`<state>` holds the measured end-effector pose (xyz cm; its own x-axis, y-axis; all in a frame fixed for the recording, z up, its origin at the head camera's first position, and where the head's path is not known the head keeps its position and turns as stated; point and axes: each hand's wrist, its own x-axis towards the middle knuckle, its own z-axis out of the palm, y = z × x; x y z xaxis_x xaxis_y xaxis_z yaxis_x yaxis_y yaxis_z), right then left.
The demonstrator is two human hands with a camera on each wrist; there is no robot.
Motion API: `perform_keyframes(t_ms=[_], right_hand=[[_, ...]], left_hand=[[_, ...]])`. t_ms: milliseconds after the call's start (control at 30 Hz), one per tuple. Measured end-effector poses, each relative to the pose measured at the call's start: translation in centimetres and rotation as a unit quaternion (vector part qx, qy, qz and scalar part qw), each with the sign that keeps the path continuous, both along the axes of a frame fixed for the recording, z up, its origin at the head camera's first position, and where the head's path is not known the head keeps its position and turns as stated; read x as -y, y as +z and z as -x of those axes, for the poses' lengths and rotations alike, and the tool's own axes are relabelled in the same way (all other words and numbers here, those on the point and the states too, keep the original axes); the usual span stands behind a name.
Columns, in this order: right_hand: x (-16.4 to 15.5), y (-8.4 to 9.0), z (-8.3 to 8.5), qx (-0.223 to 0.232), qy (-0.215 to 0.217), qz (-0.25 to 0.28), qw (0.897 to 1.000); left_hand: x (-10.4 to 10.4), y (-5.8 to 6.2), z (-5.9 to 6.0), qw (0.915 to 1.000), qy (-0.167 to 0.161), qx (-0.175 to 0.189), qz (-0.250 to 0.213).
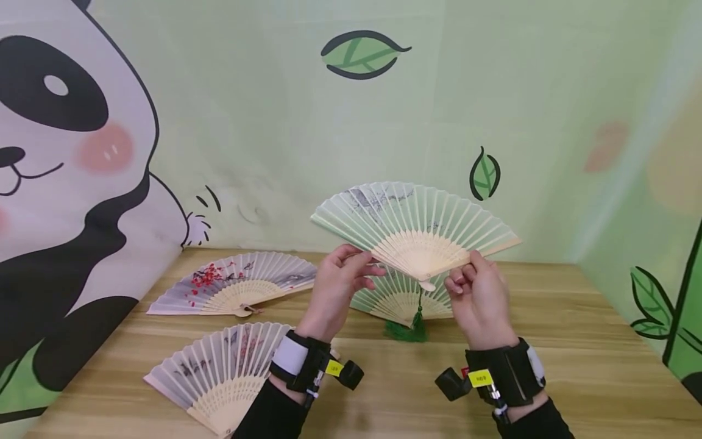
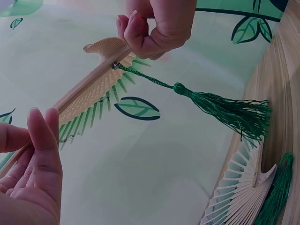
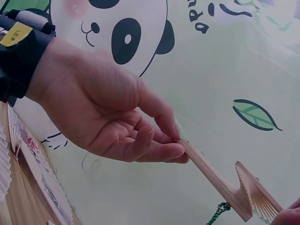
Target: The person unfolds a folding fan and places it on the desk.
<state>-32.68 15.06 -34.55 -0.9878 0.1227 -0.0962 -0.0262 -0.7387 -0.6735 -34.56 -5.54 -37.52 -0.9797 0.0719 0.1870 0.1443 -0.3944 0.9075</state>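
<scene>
Yellow tags (image 1: 480, 378) on both wrist straps carry small print, too blurred to read. The tag (image 3: 15, 33) at 10 o'clock in the right wrist view is likewise illegible.

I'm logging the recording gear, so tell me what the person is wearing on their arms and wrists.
Both hands are bare. The left hand has a black wrist strap with a white band, a yellow tag and a small black camera. The right hand has a matching black strap with a yellow tag and camera. Black sleeves cover both forearms.
</scene>
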Motion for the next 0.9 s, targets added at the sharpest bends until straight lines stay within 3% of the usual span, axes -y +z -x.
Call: perform_keyframes(t_ms=[600, 900], right_hand=[[-0.30, 0.13, 0.01, 0.003, -0.018, 0.032, 0.999], [-0.36, 0.24, -0.02, 0.002, -0.056, 0.026, 0.998]], left_hand=[[-0.44, -0.08, -0.11, 1.0000, -0.002, 0.006, 0.003], [-0.65, -0.13, -0.18, 0.9999, -0.002, -0.010, 0.000]])
